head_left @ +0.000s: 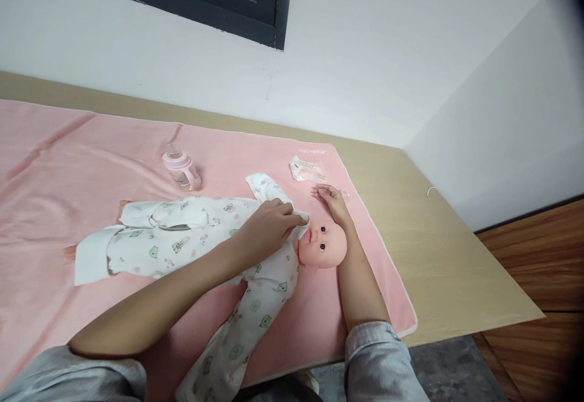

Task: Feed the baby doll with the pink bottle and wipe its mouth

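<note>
A bald baby doll (326,247) lies on its back on the pink blanket (360,256), its head toward the right. It wears a white romper (223,213) printed with small animals, one sleeve spread toward me and the other toward the wall. My left hand (274,222) pinches the romper's collar just below the doll's chin. Beyond the doll's head, my right hand (334,202) rests palm partly up with its fingers stretched out, holding nothing. Its forearm passes beside the top of the head. Close to its fingertips is a small clear plastic packet (308,169).
A pink baby bottle (180,169) stands on the blanket past the doll's legs. The wooden table (438,250) shows along the right and back edges of the blanket. Behind it rises a white wall (356,55) with a dark window frame (269,31).
</note>
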`<state>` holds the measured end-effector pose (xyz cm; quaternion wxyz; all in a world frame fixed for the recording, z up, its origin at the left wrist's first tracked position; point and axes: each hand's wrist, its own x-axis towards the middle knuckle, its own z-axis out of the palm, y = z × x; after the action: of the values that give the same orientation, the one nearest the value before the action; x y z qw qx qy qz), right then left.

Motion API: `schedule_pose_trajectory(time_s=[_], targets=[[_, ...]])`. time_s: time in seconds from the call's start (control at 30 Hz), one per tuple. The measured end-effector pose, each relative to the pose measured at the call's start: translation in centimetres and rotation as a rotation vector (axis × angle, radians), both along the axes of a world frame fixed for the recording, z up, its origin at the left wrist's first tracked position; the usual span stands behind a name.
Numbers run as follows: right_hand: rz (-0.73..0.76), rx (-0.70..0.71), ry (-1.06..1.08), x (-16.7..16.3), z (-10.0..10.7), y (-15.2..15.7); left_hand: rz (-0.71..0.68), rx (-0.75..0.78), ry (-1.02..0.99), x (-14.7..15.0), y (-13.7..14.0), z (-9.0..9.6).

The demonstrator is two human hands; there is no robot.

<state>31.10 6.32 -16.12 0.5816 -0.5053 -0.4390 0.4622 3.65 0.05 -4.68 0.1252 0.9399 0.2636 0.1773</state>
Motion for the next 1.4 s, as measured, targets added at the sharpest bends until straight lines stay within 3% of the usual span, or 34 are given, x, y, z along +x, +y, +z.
schedule_pose_trajectory(time_s=[0.4, 0.7, 0.93, 1.4], targets=[[0.004, -0.002, 0.020, -0.05, 0.06, -0.01, -0.009, 0.024, -0.088, 0.31, 0.13, -0.62], [0.009, 0.010, 0.002, 0.06, -0.12, 0.02, -0.076, -0.077, -0.228, 0.17, -0.53, -0.38], [0.011, 0.019, 0.015, 0.04, -0.16, 0.08, -0.095, -0.122, -0.217, 0.35, -0.72, -0.45], [0.009, 0.019, -0.012, 0.07, -0.43, 0.16, -0.033, -0.003, -0.216, 0.14, -0.12, -0.20]])
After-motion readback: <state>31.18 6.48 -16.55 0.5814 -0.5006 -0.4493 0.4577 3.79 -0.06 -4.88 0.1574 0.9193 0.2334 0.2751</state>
